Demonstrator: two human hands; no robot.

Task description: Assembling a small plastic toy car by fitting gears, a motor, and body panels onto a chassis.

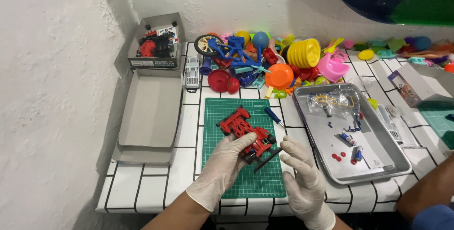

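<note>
Gripping red toy car [246, 133] — left hand [230, 156], green mat [215, 116].

A rough white plastered wall [52, 93] closed the left side and met a second white wall [246, 3] at the far corner. The table [146, 182] was faced with white tiles and dark grout lines. Light fell evenly, with soft shadow under the table's near edge.

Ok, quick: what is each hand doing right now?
Left hand: fingers closed on the red toy car on the green cutting mat.
Right hand: open, with a thin black rod at its fingertips.
</note>
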